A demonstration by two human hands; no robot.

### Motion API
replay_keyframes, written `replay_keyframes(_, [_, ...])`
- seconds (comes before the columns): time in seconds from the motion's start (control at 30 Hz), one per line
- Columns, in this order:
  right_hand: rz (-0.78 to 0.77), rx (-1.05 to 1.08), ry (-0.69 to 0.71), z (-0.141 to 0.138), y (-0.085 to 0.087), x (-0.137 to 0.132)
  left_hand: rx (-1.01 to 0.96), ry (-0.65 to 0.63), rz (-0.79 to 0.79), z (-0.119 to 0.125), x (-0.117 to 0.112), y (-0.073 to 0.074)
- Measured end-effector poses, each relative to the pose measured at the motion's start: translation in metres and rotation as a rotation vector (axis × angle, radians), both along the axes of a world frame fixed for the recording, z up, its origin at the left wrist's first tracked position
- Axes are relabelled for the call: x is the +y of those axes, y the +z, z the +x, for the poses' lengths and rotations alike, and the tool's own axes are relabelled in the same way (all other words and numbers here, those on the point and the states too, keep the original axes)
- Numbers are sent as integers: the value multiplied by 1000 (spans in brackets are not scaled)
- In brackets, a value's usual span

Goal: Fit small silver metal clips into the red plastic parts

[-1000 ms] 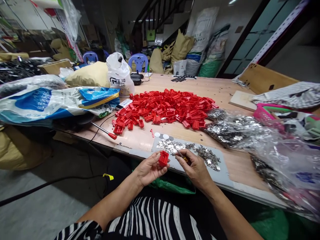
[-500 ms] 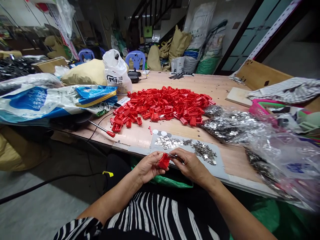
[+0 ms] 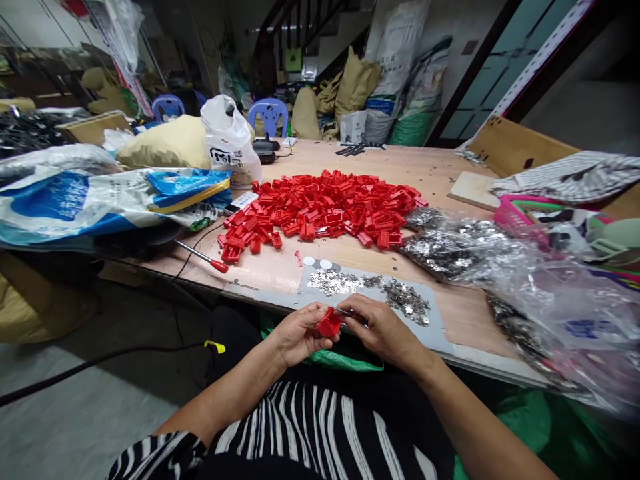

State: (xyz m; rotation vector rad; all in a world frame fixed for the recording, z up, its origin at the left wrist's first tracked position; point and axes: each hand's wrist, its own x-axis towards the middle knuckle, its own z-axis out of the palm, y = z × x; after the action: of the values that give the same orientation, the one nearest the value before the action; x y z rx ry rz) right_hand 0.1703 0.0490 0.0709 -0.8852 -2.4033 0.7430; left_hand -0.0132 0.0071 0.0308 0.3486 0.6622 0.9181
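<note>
My left hand is closed around a small red plastic housing, held just in front of the table's near edge. My right hand pinches a thin metal tool whose tip touches the red housing. Both hands meet over my lap. Just beyond them, small silver metal parts lie scattered on a grey mat. Farther back a big heap of the same red housings covers the middle of the wooden table.
Clear plastic bags of silver parts lie at the right. Blue and white sacks and a white plastic bag sit at the left. A red-handled screwdriver lies near the table's left edge. A pink basket is at the far right.
My hands came closer together and the tool's tip moved onto the red housing. The housing turned a little in my left fingers. The view shifted slightly.
</note>
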Motion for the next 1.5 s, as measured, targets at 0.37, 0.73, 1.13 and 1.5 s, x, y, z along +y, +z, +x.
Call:
replay_keyframes(0.37, [-384,185,-109,12,-4,6,-40,5,-27,1,-2,-2])
replay_keyframes(0.73, [-536,236,-94,3,-24,3,57,-21,43,3,-2,-4])
replay_keyframes(1.13, [-473,207,-180,6,-40,-2,233,-24,93,15,2,-10])
replay_keyframes(1.5, [-387,258,-348,8,-52,-10,1007,330,1030,10,-10,-13])
